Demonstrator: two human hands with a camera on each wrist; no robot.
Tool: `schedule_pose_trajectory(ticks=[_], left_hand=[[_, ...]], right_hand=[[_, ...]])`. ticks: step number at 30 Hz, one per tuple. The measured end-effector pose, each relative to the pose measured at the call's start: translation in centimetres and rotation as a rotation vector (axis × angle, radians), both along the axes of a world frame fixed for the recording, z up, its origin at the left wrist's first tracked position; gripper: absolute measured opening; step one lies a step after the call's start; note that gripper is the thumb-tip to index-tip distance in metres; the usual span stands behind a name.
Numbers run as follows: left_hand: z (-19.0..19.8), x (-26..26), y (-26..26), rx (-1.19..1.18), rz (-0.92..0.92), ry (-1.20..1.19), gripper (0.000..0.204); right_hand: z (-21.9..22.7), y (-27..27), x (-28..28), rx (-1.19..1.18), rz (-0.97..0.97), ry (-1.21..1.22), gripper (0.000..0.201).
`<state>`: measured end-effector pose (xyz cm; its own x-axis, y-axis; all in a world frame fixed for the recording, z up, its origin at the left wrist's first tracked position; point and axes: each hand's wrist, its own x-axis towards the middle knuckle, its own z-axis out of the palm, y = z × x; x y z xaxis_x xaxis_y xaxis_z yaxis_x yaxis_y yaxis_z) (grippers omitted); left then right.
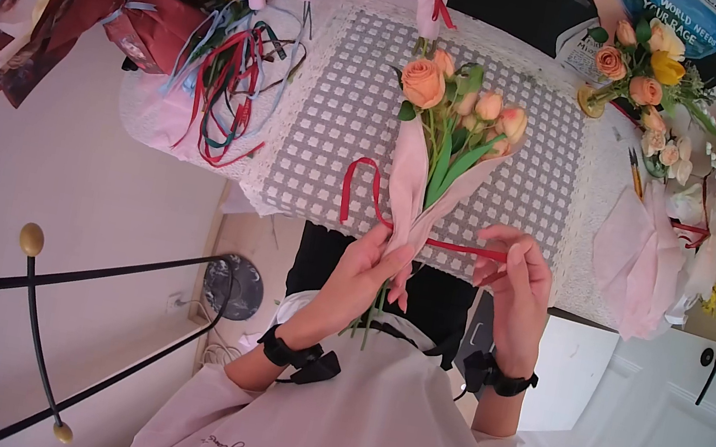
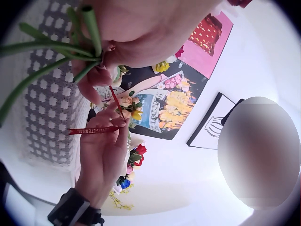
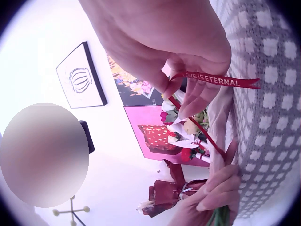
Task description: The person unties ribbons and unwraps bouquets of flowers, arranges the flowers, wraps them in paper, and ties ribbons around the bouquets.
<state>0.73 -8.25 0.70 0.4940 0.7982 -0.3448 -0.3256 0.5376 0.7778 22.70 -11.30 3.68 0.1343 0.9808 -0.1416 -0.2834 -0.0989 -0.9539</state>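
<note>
In the head view, a bouquet of peach roses (image 1: 424, 83) with long green leaves stands in pale pink wrapping paper (image 1: 407, 175). My left hand (image 1: 359, 276) grips its gathered neck, and the green stems (image 2: 91, 33) poke out below the fist. A narrow red ribbon (image 1: 458, 248) runs round the neck under the left fingers, one end curling loosely on the left side. Out to the right, my right hand (image 1: 526, 285) pinches the other part between thumb and finger. White lettering shows on the ribbon's tail (image 3: 221, 80), which hangs past the right fingers.
Beneath the bouquet lies a grey-and-white checked cloth (image 1: 327, 124). Loose ribbons (image 1: 232, 98) and a dark red wrapped bouquet (image 1: 149, 28) are at the left. At the right are a vase of roses (image 1: 646, 87), pink paper (image 1: 642, 252) and a brush-like tool (image 1: 635, 172).
</note>
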Motion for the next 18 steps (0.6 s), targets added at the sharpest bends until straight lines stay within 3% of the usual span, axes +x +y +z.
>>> schedule_pose_trajectory(ticks=[1, 7, 11, 16, 18], left_hand=[[0.1, 0.0, 0.0, -0.006, 0.017, -0.009, 0.021], [-0.1, 0.1, 0.2, 0.110, 0.020, 0.154, 0.019], [-0.8, 0.2, 0.9, 0.134, 0.013, 0.181, 0.018], [-0.8, 0.3, 1.2, 0.089, 0.030, 0.124, 0.018], [-1.2, 0.3, 1.2, 0.098, 0.042, 0.110, 0.017]], right_hand=[[-0.2, 0.3, -0.1, 0.011, 0.010, 0.137, 0.029], [-1.9, 1.0, 0.4, 0.064, 0.148, 0.194, 0.031], [-0.3, 0.8, -0.2, 0.164, 0.156, 0.208, 0.030], [0.9, 1.4, -0.7, 0.293, 0.168, -0.121, 0.029], [1.0, 1.2, -0.8, 0.247, 0.165, -0.048, 0.027]])
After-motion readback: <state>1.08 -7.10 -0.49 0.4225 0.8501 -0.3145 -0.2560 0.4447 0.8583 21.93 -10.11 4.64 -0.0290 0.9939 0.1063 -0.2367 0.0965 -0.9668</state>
